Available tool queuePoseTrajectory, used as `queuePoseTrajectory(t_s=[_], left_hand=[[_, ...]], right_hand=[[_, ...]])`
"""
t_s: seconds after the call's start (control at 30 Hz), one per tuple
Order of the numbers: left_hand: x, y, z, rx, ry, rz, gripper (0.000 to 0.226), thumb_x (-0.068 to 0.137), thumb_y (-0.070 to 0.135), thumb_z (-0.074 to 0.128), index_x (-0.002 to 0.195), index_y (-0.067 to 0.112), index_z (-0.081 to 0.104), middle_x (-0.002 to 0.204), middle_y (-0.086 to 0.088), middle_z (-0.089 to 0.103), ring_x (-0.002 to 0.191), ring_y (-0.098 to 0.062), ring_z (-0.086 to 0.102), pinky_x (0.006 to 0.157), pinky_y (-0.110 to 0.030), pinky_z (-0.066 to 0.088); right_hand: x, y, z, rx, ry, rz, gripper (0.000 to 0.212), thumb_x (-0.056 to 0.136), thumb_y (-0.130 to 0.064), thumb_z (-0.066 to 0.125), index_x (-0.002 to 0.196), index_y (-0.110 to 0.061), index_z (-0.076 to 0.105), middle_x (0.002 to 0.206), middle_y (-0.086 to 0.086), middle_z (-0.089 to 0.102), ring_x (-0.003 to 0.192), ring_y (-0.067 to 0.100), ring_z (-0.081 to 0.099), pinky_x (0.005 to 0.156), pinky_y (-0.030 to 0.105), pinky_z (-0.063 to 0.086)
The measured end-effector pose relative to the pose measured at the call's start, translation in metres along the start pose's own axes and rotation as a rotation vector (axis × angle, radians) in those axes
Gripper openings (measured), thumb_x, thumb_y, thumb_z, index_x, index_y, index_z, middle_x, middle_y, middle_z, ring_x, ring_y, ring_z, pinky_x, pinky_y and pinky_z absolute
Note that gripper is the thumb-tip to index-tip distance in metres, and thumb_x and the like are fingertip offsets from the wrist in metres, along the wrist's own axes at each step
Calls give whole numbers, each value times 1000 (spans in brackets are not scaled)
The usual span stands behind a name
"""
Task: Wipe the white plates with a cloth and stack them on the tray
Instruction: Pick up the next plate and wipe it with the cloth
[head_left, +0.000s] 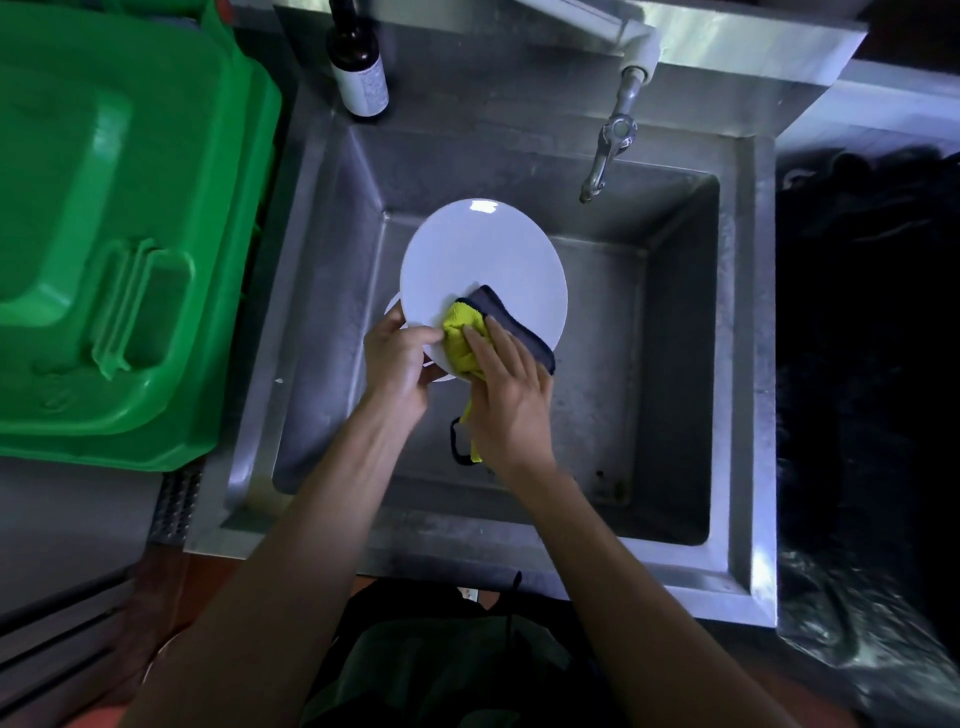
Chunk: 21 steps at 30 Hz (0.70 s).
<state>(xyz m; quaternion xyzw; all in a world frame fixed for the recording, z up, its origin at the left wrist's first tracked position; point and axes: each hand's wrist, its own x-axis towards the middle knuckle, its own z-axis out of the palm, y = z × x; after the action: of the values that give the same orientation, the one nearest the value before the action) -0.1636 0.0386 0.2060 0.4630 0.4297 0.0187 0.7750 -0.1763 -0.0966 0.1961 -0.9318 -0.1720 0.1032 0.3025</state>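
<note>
The steel sink (675, 312) lay under both my hands, with the green bin (119, 234) off beyond my left hand and the tap (605, 156) out past my right. I held the white plate (483, 260) over the basin, tilted away from me, and a second white rim (393, 306) showed just behind it by my left fingers, so I may have been holding two. My left hand (397, 358) gripped the near edge, thumb curled over the rim. My right hand (506, 389) pressed the yellow and dark cloth (465, 332) onto the plate's near face, fingers fairly straight on top, a tail hanging below my palm. I judged good wiping needed firm, overlapping sweeps out to the far rim, with my left grip braced. No tray was in view.
</note>
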Motion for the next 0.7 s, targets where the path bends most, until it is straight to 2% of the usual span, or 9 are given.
queuePoseTrajectory(t_s=[0.13,0.23,0.33,0.47,0.57,0.63,0.7], left_hand=[[0,-4,0,-56,19,13,40,77,-10,59,101,19,75,96,-8,76,82,-28,71,60,-39,58],[-1,-4,-2,-71,43,14,38,77,-10,57,103,14,72,94,-8,74,82,-30,68,67,-46,58],[-1,-4,-7,-58,32,21,34,78,-11,57,102,10,68,92,-8,73,79,-29,68,64,-44,59],[0,-2,-16,-24,-24,21,29,75,-8,61,93,12,70,96,-9,75,82,-29,72,68,-47,61],[5,0,-28,58,-62,24,33,75,-6,62,101,12,72,108,-12,76,89,-30,72,69,-45,61],[7,2,-36,129,-90,25,37,72,-2,63,103,14,74,110,-11,76,89,-28,73,64,-40,59],[8,5,-42,193,-95,20,36,64,2,66,94,18,77,100,-7,78,82,-25,73,61,-38,58]], right_hand=[[-6,7,0,27,-1,40,55,98,-6,52,150,-22,44,162,1,32,150,24,27,116,48,28],[-4,15,-3,64,31,105,57,99,-4,48,153,-23,39,165,2,23,154,24,15,116,49,26],[5,25,-10,110,95,171,59,100,-1,44,156,-17,31,167,8,12,155,28,9,119,49,21],[19,39,-23,242,95,223,63,101,-3,44,159,-11,19,167,9,13,153,26,13,124,42,17],[28,47,-31,293,66,255,65,102,-10,46,159,-14,17,165,6,20,150,23,22,122,37,23],[34,51,-35,304,47,262,67,100,-10,49,159,-15,20,163,5,26,146,24,30,116,27,24],[39,56,-37,313,19,263,69,98,-9,53,159,-15,22,161,6,31,143,24,33,107,17,22]])
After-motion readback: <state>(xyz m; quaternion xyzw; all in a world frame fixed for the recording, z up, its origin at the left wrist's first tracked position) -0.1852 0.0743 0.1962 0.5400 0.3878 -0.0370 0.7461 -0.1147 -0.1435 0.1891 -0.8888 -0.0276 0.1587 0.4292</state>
